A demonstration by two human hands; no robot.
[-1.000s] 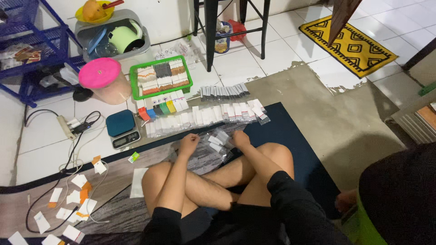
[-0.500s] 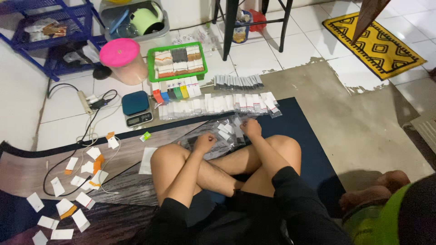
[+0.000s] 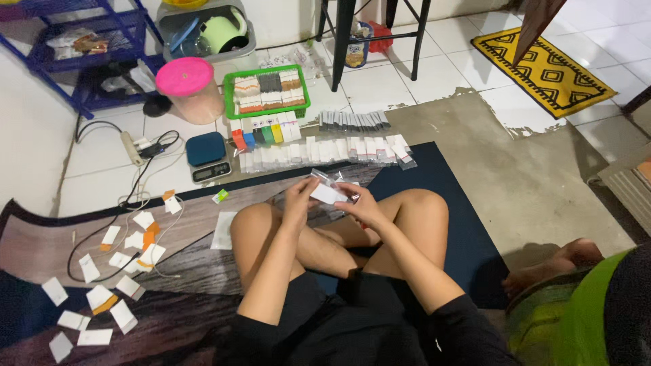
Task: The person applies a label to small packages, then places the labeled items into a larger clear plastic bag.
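Two hands on one small white packet (image 3: 328,194), clear bag behind it.
Left hand (image 3: 298,194) at 9 o'clock, right hand (image 3: 361,203) at 3, fingers pinched shut; hold edges level.

The person sits cross-legged, bare knees spread wide, both forearms reaching forward over the lap. The left hand (image 3: 299,197) is raised just above the left knee, fingers curled inward with the thumb side toward the right hand. The right hand (image 3: 361,203) sits just beside it, slightly lower, fingers bent and pinched together. Both wrists are angled inward, the hands nearly meeting over the crossed shins
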